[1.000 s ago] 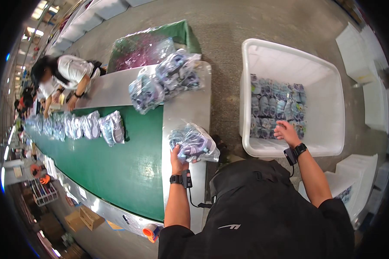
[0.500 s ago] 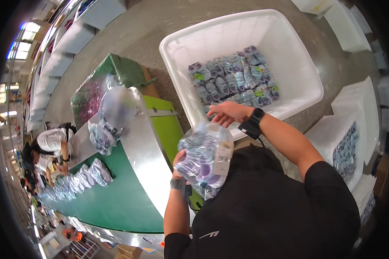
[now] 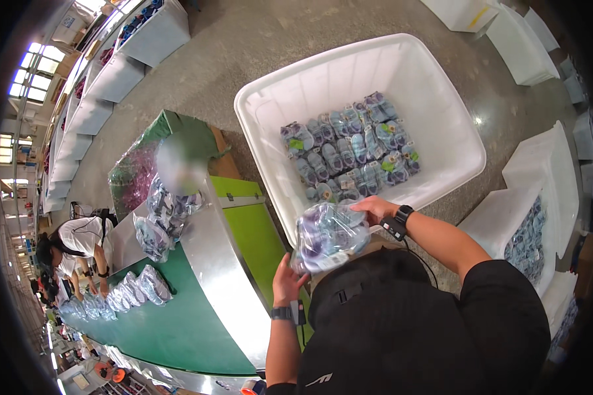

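A clear plastic bag of purple and light-blue shoes [image 3: 331, 236] is in front of my body, above the near edge of the big white bin. My right hand [image 3: 378, 209] pinches the bag's upper right corner. At its lower left, my left hand [image 3: 287, 283] is right beside the plastic, thumb and fingers apart; whether the fingertips touch it is hard to see. Inside the white bin [image 3: 441, 99], several rows of similar bagged shoes [image 3: 349, 148] lie on the bottom, some with green tags.
To the left runs a green conveyor belt [image 3: 178, 322] with a metal edge, carrying a line of bagged shoes [image 3: 153, 284]. More bags pile up at its end [image 3: 171, 210] by a green-covered box [image 3: 197, 135]. A co-worker [image 3: 79, 243] leans over the belt. White bins [image 3: 534, 164] stand right.
My right hand has gone from open above the bag to gripping its corner. The bag has turned and shifted up and right, and my left hand has loosened from its side.
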`<state>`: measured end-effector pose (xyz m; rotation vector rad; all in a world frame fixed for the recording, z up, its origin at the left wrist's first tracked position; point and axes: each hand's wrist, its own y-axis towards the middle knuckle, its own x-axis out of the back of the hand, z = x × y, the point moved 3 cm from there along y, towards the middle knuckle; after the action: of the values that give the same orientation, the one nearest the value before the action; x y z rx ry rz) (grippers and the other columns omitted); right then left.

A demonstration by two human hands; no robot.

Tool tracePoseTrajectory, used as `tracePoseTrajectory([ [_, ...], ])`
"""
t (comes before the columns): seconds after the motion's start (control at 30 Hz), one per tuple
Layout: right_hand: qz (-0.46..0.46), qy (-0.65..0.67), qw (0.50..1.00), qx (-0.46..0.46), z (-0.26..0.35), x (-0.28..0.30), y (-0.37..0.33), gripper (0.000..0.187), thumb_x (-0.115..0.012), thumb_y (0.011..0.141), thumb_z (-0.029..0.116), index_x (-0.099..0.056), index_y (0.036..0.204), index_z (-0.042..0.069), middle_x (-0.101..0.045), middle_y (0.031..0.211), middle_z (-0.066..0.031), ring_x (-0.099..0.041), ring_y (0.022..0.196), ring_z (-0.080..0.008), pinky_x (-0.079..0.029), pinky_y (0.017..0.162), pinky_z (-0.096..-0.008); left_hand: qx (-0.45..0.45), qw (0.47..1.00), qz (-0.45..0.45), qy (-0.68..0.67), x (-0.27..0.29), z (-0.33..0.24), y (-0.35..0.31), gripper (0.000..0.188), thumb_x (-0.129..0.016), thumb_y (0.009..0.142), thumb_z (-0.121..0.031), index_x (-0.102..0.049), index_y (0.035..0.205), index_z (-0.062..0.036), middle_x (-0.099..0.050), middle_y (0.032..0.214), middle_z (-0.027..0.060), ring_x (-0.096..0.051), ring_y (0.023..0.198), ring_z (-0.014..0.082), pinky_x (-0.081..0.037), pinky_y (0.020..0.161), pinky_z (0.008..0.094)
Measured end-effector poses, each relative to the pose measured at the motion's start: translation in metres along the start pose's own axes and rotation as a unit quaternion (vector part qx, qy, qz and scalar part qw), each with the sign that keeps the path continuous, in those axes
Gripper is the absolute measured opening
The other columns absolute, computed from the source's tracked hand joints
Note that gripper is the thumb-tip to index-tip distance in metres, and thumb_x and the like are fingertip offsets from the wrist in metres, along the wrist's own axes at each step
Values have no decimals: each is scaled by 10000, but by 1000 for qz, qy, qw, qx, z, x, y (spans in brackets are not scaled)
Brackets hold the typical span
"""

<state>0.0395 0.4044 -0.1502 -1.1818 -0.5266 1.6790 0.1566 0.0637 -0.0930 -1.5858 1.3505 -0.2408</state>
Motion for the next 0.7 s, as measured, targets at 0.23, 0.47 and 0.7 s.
tracePoseTrajectory([
  [0.23,-211,-69,973,69,12,43,20,330,-733,852,197,-650,1053,-51,-656,769,-111,-666,613,-190,-576,500,-346,42,952,-297,54,164,70,-51,533,-630,957,-355,-472,1397,-100,-598,1232,140,-595,1096,286,-530,868,493],
  [0.47,-247,123,951,137,64,102,80,291,-740,845,244,-638,928,-16,-631,744,-131,-624,549,-215,-537,440,-339,59,943,-327,24,209,92,-93,510,-631,958,-347,-476,1369,-89,-598,1207,145,-618,1046,301,-572,788,471],
  [0.7,-260,135,943,155,154,68,123,324,-618,942,241,-557,1133,-14,-649,845,-184,-669,649,-303,-575,559,-418,27,938,-346,26,209,63,-128,480,-606,978,-306,-474,1362,-51,-611,1159,163,-654,952,281,-599,723,439],
])
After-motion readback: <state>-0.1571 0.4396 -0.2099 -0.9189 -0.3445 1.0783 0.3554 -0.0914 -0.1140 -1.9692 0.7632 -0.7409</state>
